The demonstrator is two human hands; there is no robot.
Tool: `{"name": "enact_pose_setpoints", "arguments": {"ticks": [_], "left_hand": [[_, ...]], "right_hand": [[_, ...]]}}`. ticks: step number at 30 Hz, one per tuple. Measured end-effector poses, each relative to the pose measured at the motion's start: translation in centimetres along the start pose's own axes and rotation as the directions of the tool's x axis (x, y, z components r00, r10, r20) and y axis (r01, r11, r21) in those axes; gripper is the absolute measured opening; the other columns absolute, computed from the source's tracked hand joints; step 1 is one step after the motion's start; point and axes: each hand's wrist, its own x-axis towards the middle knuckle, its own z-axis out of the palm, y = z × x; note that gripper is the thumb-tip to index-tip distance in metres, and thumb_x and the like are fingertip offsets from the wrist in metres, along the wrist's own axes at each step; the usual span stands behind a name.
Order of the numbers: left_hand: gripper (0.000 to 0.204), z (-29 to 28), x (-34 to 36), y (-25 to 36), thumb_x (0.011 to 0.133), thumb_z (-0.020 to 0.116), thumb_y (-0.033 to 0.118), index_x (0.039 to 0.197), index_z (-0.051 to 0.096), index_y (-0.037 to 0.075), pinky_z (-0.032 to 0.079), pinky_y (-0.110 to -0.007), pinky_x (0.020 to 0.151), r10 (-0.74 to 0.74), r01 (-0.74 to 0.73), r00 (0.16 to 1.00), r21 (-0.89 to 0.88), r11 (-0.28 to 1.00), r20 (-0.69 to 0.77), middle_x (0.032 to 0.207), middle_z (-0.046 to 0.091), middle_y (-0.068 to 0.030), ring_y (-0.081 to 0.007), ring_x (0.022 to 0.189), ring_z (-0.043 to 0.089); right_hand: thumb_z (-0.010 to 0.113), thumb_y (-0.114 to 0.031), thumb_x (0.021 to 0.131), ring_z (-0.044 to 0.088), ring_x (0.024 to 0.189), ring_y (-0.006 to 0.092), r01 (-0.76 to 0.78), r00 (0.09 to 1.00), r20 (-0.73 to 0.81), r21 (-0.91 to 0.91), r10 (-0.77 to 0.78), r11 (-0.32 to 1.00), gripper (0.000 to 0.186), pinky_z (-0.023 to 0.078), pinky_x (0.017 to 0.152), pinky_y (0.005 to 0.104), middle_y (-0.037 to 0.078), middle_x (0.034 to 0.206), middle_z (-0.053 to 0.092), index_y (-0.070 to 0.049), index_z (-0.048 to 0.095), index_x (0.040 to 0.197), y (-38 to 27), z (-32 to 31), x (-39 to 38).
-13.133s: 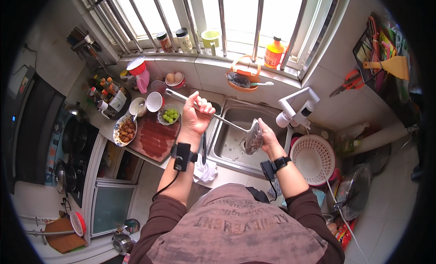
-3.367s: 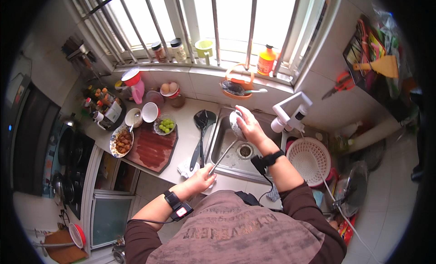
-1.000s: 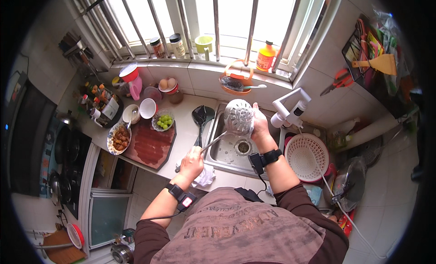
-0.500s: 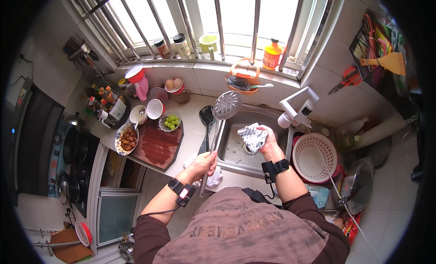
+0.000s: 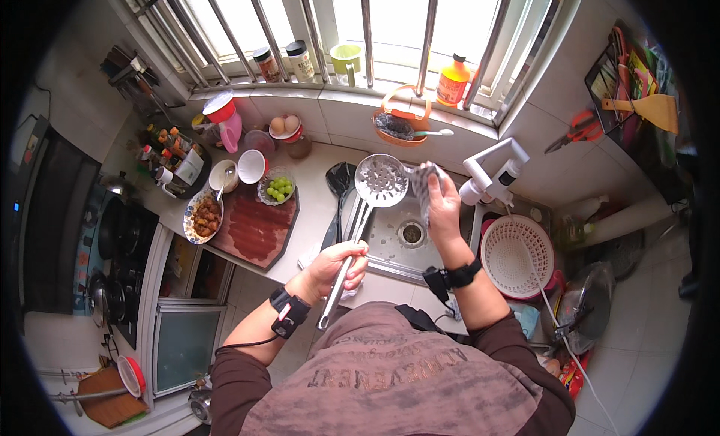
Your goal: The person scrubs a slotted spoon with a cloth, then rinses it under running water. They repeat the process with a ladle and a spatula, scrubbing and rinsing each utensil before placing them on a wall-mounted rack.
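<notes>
My left hand (image 5: 339,269) is closed around the handle of a metal skimmer (image 5: 382,179), whose round, holed head is raised over the left side of the sink (image 5: 381,245). In my right hand (image 5: 444,211) is a grey-and-white cloth (image 5: 422,182), pinched between thumb and fingers just right of the skimmer's head. One edge of the cloth reaches toward the head's rim; whether it touches I cannot tell. Below both hands, the drain of the metal sink shows.
A black ladle (image 5: 340,179) lies left of the sink. Further left are a wet cutting board (image 5: 259,230), a bowl of green grapes (image 5: 279,188) and a dish of brown food (image 5: 204,217). The white faucet (image 5: 495,173) and a white colander (image 5: 517,257) stand right.
My right hand has risen and turned, bringing the cloth up beside the skimmer's head. The skimmer has rolled so its holed face shows more fully, its head slightly lower and further right.
</notes>
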Motion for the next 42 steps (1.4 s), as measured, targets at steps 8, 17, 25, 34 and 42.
{"name": "enact_pose_setpoints", "arguments": {"ticks": [8, 17, 25, 34, 42], "left_hand": [[0.013, 2.5, 0.6, -1.7, 0.095, 0.042, 0.016, 0.089, 0.048, 0.007, 0.036, -0.025, 0.036, -0.054, 0.056, 0.998, -0.050, 0.997, 0.040, 0.052, 0.043, -0.0025, -0.0158, 0.037, 0.043], [0.016, 0.8, 0.4, -2.1, 0.096, 0.040, 0.016, 0.087, 0.047, 0.005, 0.037, -0.024, 0.033, -0.010, 0.010, 1.000, 0.042, 0.999, -0.016, 0.050, 0.045, -0.0038, -0.0154, 0.034, 0.044], [0.017, 1.4, 0.6, -1.3, 0.096, 0.041, 0.016, 0.083, 0.044, 0.006, 0.038, -0.024, 0.032, -0.055, 0.053, 0.998, 0.142, 0.988, 0.009, 0.051, 0.045, -0.0046, -0.0153, 0.034, 0.044], [0.049, 0.8, -0.8, -1.0, 0.095, 0.042, 0.021, 0.049, 0.045, 0.006, 0.038, -0.022, 0.033, -0.004, 0.026, 0.995, 0.233, 0.972, -0.095, 0.044, 0.045, -0.0050, -0.0159, 0.032, 0.047], [0.017, -0.2, 2.1, -2.8, 0.095, 0.041, 0.017, 0.088, 0.050, 0.004, 0.037, -0.026, 0.030, -0.101, 0.099, 0.990, -0.020, 0.995, -0.098, 0.049, 0.044, -0.0067, -0.0194, 0.031, 0.044]], "right_hand": [[0.064, -0.006, 0.077, 0.055, 0.104, 0.0330, 0.560, 0.828, 0.554, -0.826, -0.086, 0.063, 0.028, 0.043, 0.093, 0.0395, 0.014, 0.114, 0.057, -0.009, 0.064, 0.104, 2.2, 0.7, 1.9], [0.060, -0.020, 0.084, 0.061, 0.076, 0.0358, 0.534, 0.679, 0.626, -0.780, 0.383, 0.327, 0.017, 0.049, 0.068, 0.0407, 0.018, 0.079, 0.062, -0.003, 0.061, 0.083, 0.4, -2.1, 0.6], [0.062, -0.008, 0.080, 0.062, 0.090, 0.0315, 0.514, 0.855, 0.518, -0.853, 0.021, 0.093, 0.011, 0.050, 0.078, 0.0395, 0.015, 0.095, 0.064, -0.003, 0.063, 0.089, 1.0, -1.4, 0.0], [0.062, -0.013, 0.081, 0.062, 0.075, 0.0274, 0.426, 0.829, 0.492, -0.863, 0.265, 0.272, 0.012, 0.050, 0.066, 0.0357, 0.014, 0.082, 0.064, -0.005, 0.062, 0.089, -1.0, -8.3, -2.7], [0.061, -0.024, 0.086, 0.060, 0.083, 0.0154, -0.482, 0.873, -0.413, -0.644, 0.261, 0.594, 0.031, 0.047, 0.075, 0.0306, 0.014, 0.090, 0.066, 0.003, 0.060, 0.101, -3.3, -21.9, -12.2]]}}
